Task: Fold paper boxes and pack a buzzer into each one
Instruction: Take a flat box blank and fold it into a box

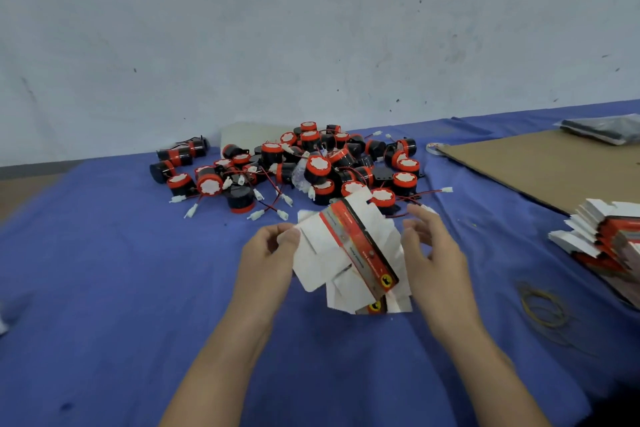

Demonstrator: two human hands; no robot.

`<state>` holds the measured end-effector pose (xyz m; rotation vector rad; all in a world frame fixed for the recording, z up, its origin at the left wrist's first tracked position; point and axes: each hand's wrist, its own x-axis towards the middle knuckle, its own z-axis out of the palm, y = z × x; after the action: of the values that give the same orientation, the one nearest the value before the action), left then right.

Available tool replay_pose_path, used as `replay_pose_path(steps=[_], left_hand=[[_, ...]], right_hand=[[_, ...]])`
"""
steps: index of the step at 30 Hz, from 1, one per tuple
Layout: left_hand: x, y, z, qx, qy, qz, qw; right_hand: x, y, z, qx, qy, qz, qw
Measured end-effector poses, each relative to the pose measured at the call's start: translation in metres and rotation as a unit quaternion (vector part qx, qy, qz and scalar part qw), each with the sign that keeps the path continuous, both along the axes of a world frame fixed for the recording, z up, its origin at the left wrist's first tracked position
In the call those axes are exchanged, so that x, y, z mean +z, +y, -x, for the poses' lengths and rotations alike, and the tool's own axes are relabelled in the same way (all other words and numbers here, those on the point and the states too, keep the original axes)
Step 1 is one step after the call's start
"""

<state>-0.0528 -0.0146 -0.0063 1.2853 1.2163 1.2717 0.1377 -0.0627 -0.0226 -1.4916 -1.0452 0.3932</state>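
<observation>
A flat paper box blank (349, 260), white inside with a red and black printed strip, is held above the blue table cloth (121, 288) between both hands. My left hand (268, 253) pinches its left flap between thumb and fingers. My right hand (433, 253) is at the blank's right edge with fingers spread and loosely bent; whether it grips the paper is unclear. Behind the blank lies a heap of black and red buzzers (311, 166) with red and black wires and white plugs.
A stack of unfolded box blanks (602, 239) sits at the right edge. A brown cardboard sheet (554, 166) lies at the back right with a dark plastic bag (602, 128) on it. Rubber bands (543, 305) lie on the cloth. A pale wall stands behind.
</observation>
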Motion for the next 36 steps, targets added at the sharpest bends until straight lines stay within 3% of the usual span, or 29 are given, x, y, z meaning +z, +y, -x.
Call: replay_pose_path(steps=[4,9,11,12,14,16,21,26,31,36], left_hand=[[0.006,-0.001,0.006,0.005,-0.126,0.051,0.991],[0.002,0.006,0.01,-0.017,-0.237,0.125,0.963],[0.001,0.007,0.012,-0.037,-0.241,0.124,0.962],[-0.001,0.008,0.012,-0.047,-0.202,0.108,0.972],[-0.007,0.009,0.012,-0.051,-0.042,0.057,0.996],[-0.012,0.011,0.012,-0.043,0.088,0.02,0.995],[-0.011,0.021,0.011,0.055,0.155,-0.04,0.986],[-0.001,0.028,0.014,0.128,0.022,-0.094,0.987],[0.003,0.034,0.028,0.112,-0.131,-0.012,0.985],[0.003,0.034,0.035,0.101,-0.168,0.028,0.98]], right_hand=[[-0.003,0.009,0.014,0.037,0.023,-0.005,0.999],[-0.005,0.018,0.017,0.045,0.155,-0.017,0.987],[-0.004,0.02,0.015,0.093,0.217,-0.024,0.971],[-0.004,0.022,0.014,0.141,0.246,-0.03,0.959],[-0.006,0.023,0.013,0.227,0.265,-0.032,0.937],[-0.006,0.024,0.011,0.262,0.251,-0.023,0.931],[-0.014,0.029,0.008,0.282,0.184,0.044,0.941],[-0.015,0.031,0.003,0.221,0.12,0.081,0.964],[-0.017,0.033,-0.012,0.127,0.104,0.103,0.981],[-0.015,0.028,-0.036,-0.032,0.035,0.088,0.995]])
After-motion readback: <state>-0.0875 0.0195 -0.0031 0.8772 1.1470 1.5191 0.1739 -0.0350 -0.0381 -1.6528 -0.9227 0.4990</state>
